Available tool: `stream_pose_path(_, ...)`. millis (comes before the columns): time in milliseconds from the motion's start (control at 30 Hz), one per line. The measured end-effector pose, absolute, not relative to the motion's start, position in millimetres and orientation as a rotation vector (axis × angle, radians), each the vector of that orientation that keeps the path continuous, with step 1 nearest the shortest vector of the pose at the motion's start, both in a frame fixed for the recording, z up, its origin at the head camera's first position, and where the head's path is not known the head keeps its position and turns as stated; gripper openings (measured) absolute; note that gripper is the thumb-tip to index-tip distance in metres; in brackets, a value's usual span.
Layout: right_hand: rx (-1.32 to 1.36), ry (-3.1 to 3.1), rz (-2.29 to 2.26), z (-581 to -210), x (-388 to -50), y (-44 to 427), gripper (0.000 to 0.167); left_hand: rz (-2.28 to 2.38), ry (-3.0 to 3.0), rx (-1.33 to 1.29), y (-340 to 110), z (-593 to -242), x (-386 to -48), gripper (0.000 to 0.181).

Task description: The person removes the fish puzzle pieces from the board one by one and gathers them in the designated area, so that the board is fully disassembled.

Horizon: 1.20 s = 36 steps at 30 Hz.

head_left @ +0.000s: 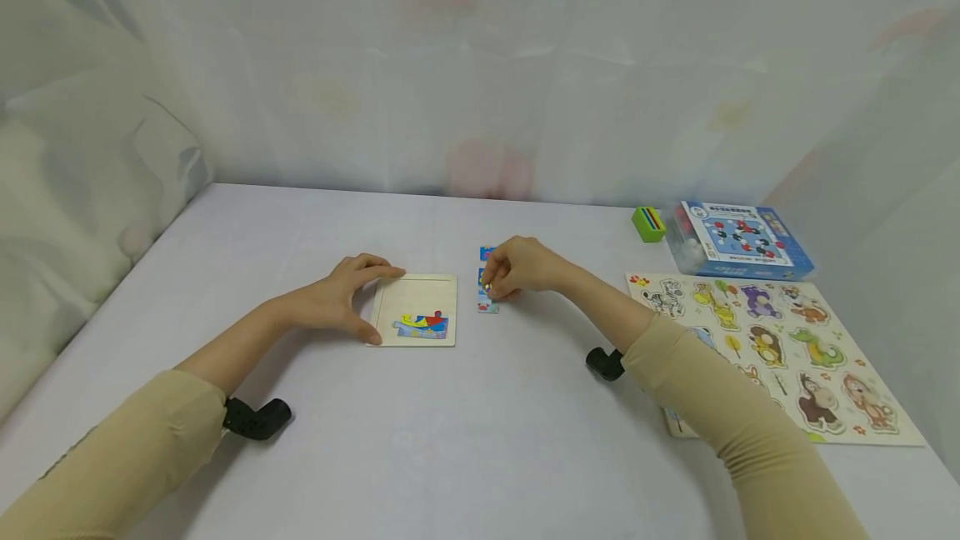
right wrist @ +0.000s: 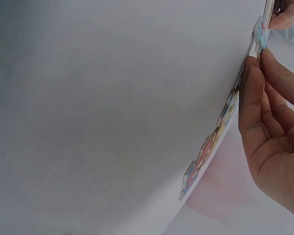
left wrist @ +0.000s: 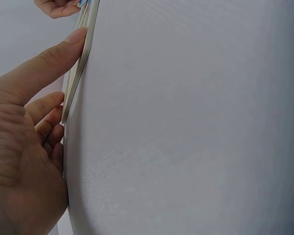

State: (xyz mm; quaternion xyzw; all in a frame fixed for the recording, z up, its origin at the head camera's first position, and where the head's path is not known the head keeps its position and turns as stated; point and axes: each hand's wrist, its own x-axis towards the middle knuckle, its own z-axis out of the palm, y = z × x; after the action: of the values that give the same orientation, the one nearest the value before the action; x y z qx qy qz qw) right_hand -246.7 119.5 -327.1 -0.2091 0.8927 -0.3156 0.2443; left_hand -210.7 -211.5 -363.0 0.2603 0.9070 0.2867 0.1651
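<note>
A small square wooden puzzle tray [head_left: 416, 290] lies on the table, with joined jigsaw pieces [head_left: 422, 326] in its lower part. My left hand [head_left: 341, 298] holds the tray by its left side, thumb at the near corner and index finger at the far edge. Right of the tray, loose jigsaw pieces [head_left: 487, 253] lie in a column. Over that column my right hand [head_left: 522, 267] pinches a jigsaw piece [head_left: 487, 287], mostly covered by the fingertips. In the right wrist view, more pieces [right wrist: 203, 156] lie flat along the table beside this hand.
A large wooden animal puzzle board [head_left: 731, 344] lies at the right, partly under the right forearm. Behind it sits a blue and white box [head_left: 742, 240], with a small green block-shaped item [head_left: 648, 224] to its left. A pale curtain [head_left: 480, 65] hangs behind the table.
</note>
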Motion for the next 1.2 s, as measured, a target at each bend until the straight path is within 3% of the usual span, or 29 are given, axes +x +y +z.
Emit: stream_pose_path(1200, -0.57, 2.493, -0.783, -326.1, -242.7, 115.1, 0.012, 0.809, 2.582, 0.737, -210.8, -361.3, -209.5, 0.098)
